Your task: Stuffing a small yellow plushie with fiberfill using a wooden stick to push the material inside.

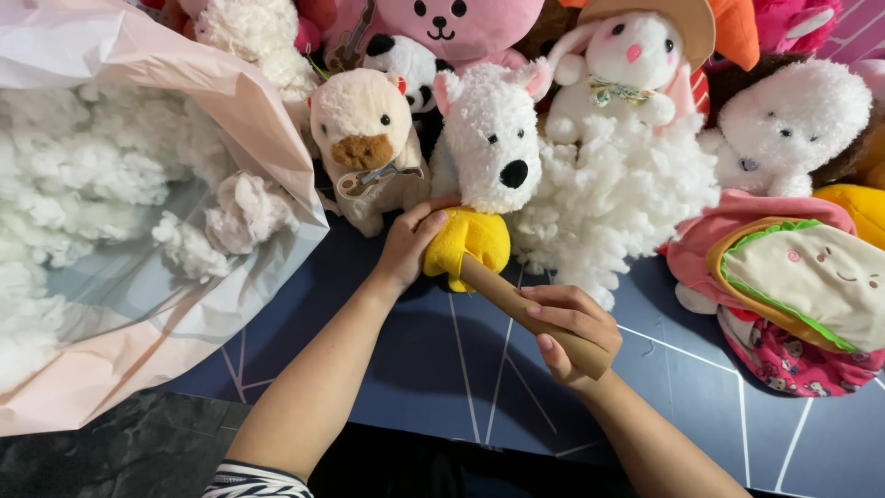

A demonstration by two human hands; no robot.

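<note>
1. Hands at work on a yellow plush piece (468,242), which lies on a dark blue table (415,360) directly below a white plush dog (489,138).
2. Left hand (408,244) clasps the near-left side of the yellow plush piece, thumb on top.
3. Right hand (570,332) is wrapped around a brown cardboard tube (516,300), whose far end is pressed into the yellow plush piece.
4. Left of the white plush dog sits a tan plush animal (364,138) with a brown snout.
5. Right of the white plush dog, a heap of loose white stuffing (613,198) lies under a white bunny in a hat (636,55).
6. Far left of the white plush dog, a pale pink plastic bag (230,101) gapes, full of white fibre fill (83,175).
</note>
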